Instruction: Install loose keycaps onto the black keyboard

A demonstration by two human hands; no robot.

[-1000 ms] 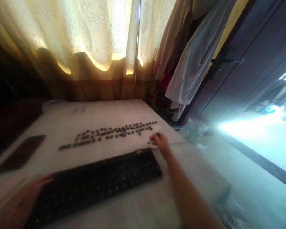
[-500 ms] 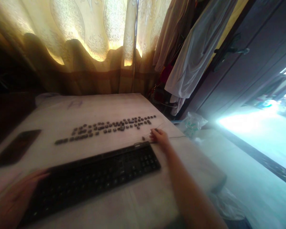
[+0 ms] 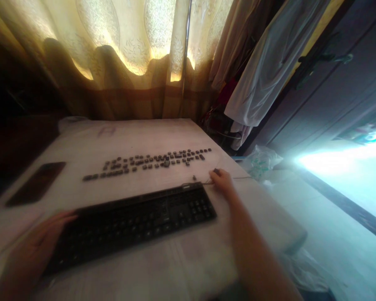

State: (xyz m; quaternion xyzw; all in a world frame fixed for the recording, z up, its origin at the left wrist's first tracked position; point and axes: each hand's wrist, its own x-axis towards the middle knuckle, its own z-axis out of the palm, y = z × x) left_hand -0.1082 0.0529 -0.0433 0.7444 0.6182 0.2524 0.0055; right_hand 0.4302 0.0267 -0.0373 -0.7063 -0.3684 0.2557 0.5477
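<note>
One left hand [image 3: 39,244] against keyboard [image 3: 138,221], right hand [image 3: 222,180] pinching dark piece [image 3: 216,171]

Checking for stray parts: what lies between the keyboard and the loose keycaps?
In the head view, one small dark piece lies between the keyboard and loose keycaps, toward its right end; a thin cable runs by its far edge.
</note>
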